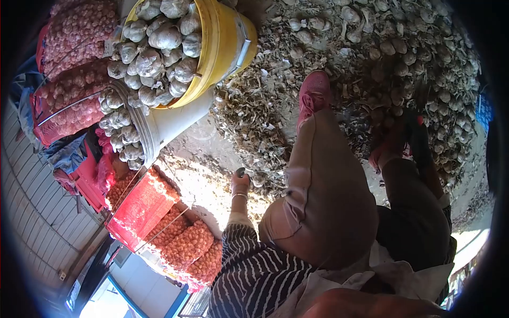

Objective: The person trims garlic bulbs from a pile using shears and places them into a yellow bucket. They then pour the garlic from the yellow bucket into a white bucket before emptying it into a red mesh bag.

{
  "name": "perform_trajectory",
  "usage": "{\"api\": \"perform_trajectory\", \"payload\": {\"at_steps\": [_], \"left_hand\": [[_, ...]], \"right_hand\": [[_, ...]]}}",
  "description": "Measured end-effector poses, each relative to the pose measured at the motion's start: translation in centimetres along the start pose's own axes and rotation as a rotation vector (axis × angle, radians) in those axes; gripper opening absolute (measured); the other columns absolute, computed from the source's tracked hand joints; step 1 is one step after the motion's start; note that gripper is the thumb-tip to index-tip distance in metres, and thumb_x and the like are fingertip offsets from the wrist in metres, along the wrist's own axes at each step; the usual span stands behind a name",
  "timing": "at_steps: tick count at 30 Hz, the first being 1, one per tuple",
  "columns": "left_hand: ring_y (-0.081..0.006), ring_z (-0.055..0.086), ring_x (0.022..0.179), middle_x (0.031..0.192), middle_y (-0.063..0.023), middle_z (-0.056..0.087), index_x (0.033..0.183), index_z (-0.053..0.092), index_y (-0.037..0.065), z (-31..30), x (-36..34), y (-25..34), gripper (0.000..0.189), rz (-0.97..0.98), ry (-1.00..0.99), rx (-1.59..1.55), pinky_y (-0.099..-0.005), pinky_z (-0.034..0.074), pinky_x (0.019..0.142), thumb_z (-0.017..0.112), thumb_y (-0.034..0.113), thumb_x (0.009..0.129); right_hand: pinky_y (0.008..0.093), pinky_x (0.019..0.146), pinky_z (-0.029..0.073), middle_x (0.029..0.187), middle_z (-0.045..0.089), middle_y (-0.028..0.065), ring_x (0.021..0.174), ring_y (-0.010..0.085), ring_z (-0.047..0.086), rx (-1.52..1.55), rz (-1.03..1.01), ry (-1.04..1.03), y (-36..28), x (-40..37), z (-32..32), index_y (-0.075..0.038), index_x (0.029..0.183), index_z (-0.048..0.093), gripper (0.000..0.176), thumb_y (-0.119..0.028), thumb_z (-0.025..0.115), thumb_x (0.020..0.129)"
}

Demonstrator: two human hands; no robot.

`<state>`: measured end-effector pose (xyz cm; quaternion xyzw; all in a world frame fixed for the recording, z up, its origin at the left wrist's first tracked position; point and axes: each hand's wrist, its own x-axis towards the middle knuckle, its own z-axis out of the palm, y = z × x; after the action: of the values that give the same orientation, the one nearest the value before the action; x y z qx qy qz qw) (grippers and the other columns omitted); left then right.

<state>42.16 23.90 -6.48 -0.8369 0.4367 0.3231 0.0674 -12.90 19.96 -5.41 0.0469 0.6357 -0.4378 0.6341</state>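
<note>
Clenched in left hand [240, 185]: small dark thing [240, 172], possibly a garlic bulb. Light, firm, papery, flaking; best pinched round the body. At right hand [386, 155], grip impossible to tell.

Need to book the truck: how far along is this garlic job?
Done: the yellow bucket and white bucket are heaped with bulbs, and red mesh sacks lie filled. In hand: the left hand is beside the husk litter; whether it holds anything is unclear. Left: a wide loose garlic pile on the ground.
</note>
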Motion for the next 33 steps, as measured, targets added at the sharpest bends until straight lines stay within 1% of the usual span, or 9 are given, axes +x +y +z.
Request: {"api": "perform_trajectory", "payload": {"at_steps": [12,15,17,20,23,26,29,32,33], "left_hand": [[-0.0358,0.044,0.125,0.138,-0.0215,0.040,0.136,0.041,0.013,5.4,-2.0,-1.5,0.074,-0.385,-0.168,0.250,-0.0410,0.040,0.103,0.070,0.035,0.070],[-0.0312,0.055,0.112,0.127,-0.0210,0.051,0.134,0.043,0.008,5.3,-2.6,-2.7,0.067,-0.231,0.076,0.001,-0.0405,0.047,0.093,0.071,0.027,0.076],[-0.0169,0.059,0.094,0.118,-0.0123,0.055,0.135,0.040,0.002,2.0,-3.1,-0.8,0.054,-0.021,0.055,-0.924,-0.0293,0.050,0.080,0.061,0.004,0.085],[-0.0164,0.061,0.086,0.107,-0.0093,0.058,0.136,0.041,0.003,-7.3,-3.0,3.9,0.050,0.549,0.219,-1.204,-0.0289,0.052,0.072,0.059,0.017,0.092],[-0.0187,0.051,0.106,0.116,-0.0099,0.054,0.136,0.039,-0.003,-22.2,-4.7,10.6,0.051,0.908,0.537,-1.128,-0.0318,0.042,0.093,0.056,0.022,0.094],[-0.0220,0.047,0.114,0.130,-0.0142,0.047,0.136,0.038,-0.004,-32.1,-5.4,16.0,0.051,0.980,1.035,-1.052,-0.0335,0.038,0.099,0.053,0.023,0.095],[-0.0265,0.046,0.120,0.135,-0.0173,0.046,0.135,0.039,-0.003,-36.3,0.6,20.0,0.051,1.192,0.985,-1.112,-0.0365,0.034,0.104,0.056,0.018,0.092],[-0.0314,0.025,0.138,0.144,-0.0139,0.039,0.146,0.030,0.023,-36.2,7.0,22.1,0.067,0.513,0.829,0.264,-0.0527,0.017,0.111,0.054,0.041,0.086],[-0.0337,0.022,0.139,0.148,-0.0132,0.033,0.147,0.026,0.030,-35.7,7.3,23.0,0.069,0.354,0.631,0.132,-0.0563,0.015,0.111,0.052,0.046,0.085]], "right_hand": [[0.0229,0.044,0.038,0.069,0.057,-0.0029,0.053,0.0065,0.050,0.246,-0.742,0.388,-4.1,-18.6,-10.4,-0.010,0.107,0.061,0.029,-0.034,0.061,0.091],[0.0228,0.045,0.038,0.070,0.058,-0.0025,0.053,0.0064,0.051,0.208,-0.769,0.776,-0.7,-24.5,-18.6,-0.009,0.109,0.061,0.030,-0.034,0.061,0.091],[0.0206,0.050,0.042,0.106,0.063,0.0058,0.066,0.0084,0.054,-0.273,-0.550,0.994,6.2,-26.4,-29.8,-0.008,0.133,0.051,0.042,-0.021,0.057,0.094],[0.0323,0.072,0.049,0.116,0.061,0.0099,0.087,0.0250,0.062,-1.871,-0.740,1.160,18.5,-26.0,-44.6,-0.006,0.129,0.052,0.046,-0.024,0.062,0.089],[0.0362,0.087,0.046,0.122,0.059,0.0136,0.104,0.0313,0.059,-0.889,-0.133,1.146,19.7,-25.1,-40.3,-0.005,0.126,0.053,0.049,-0.032,0.064,0.086],[0.0382,0.086,0.046,0.116,0.061,0.0165,0.103,0.0318,0.059,-0.707,-0.444,1.120,18.9,-24.9,-34.5,-0.004,0.121,0.054,0.051,-0.039,0.064,0.084],[0.0403,0.085,0.046,0.111,0.061,0.0188,0.100,0.0323,0.061,-0.913,-0.429,1.094,16.1,-25.5,-29.9,-0.004,0.118,0.054,0.049,-0.038,0.064,0.084],[0.0405,0.068,0.046,0.086,0.060,0.0133,0.081,0.0306,0.060,-1.028,-0.696,1.307,15.4,-25.3,-29.3,-0.004,0.096,0.053,0.035,-0.035,0.064,0.084],[0.0402,0.068,0.046,0.087,0.060,0.0136,0.081,0.0317,0.061,-0.947,-0.633,1.250,15.1,-25.8,-28.4,-0.005,0.095,0.053,0.032,-0.032,0.064,0.083]]}}
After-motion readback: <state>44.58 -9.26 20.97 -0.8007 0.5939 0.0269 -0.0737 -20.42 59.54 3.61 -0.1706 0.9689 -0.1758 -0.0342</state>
